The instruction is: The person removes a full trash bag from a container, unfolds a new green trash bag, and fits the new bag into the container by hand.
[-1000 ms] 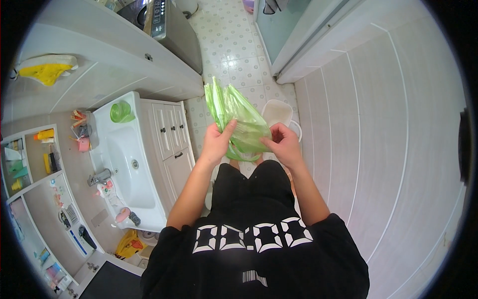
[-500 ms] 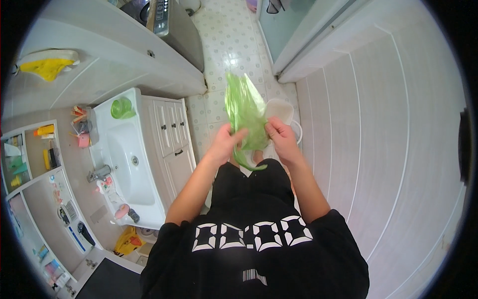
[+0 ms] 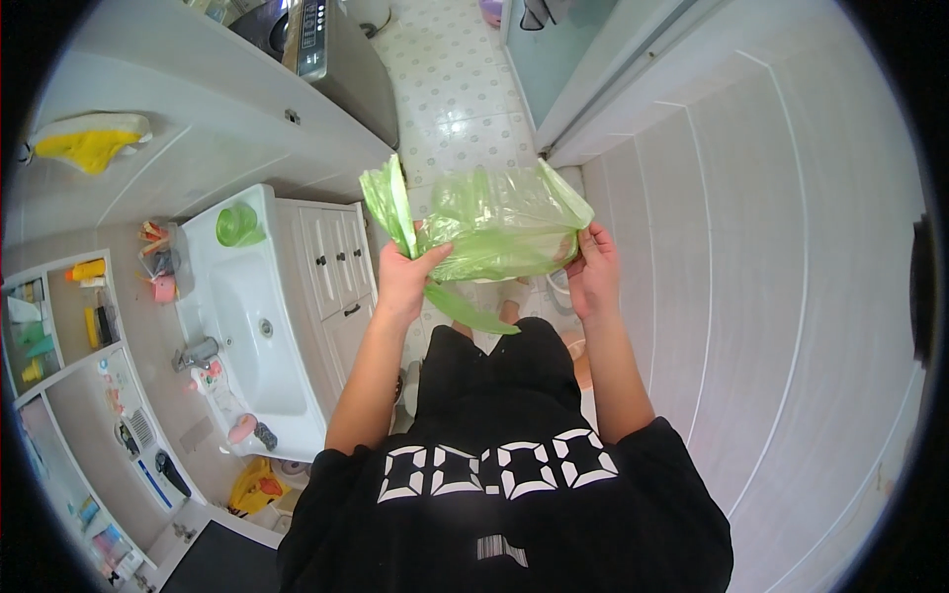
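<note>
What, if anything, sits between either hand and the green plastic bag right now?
Nothing visible. The left hand and right hand each grip an edge of the green plastic bag directly, stretching it open in the air above the tiled floor. The sink cabinet stands off to the left, apart.

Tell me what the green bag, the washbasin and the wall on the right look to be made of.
Green bag: thin plastic film, translucent and crinkled, stretched between the left hand and right hand. Washbasin: glossy white, probably glazed ceramic. Wall: large pale tiles with grout lines, likely ceramic, slight sheen.
</note>
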Demonstrator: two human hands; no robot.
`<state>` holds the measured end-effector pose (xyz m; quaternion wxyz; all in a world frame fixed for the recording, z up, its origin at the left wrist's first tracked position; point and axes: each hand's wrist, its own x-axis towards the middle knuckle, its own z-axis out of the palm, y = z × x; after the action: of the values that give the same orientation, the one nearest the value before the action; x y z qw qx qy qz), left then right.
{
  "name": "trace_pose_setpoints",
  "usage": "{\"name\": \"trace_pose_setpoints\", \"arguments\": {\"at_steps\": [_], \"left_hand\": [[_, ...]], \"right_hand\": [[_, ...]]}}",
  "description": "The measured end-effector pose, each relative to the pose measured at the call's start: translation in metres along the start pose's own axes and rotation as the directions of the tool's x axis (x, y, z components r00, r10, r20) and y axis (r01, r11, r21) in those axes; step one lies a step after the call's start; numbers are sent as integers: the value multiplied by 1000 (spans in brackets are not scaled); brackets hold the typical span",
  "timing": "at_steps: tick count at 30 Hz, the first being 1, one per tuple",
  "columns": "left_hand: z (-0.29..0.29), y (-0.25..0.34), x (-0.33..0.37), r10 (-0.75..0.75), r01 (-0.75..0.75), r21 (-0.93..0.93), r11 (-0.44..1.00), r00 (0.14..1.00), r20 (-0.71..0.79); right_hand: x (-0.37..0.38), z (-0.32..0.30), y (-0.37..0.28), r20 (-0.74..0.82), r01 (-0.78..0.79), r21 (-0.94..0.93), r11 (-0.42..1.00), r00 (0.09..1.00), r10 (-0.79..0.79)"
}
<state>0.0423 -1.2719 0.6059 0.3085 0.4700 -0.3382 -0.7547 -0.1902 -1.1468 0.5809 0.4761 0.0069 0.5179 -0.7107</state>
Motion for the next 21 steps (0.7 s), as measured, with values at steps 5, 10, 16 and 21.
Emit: {"name": "trace_pose_setpoints", "arguments": {"at_steps": [5,10,16,21], "left_hand": [[-7,9,1,20,-21,55,998,1000,18],[-21,8,4,-203,172,290,941,976,82],[-28,-6,1,-58,79,-90,993,975,216],[16,0,-8,25,16,-114,993,938,347]], "right_hand": [[3,-6,-7,-41,74,-34,997,996,-76],[5,-11,-19,-93,126,-155,980,985,-142],[8,-26,-21,9,256,-424,869,960,-279],[-4,-22,-23,-16,29,-49,998,999,-30]]}}
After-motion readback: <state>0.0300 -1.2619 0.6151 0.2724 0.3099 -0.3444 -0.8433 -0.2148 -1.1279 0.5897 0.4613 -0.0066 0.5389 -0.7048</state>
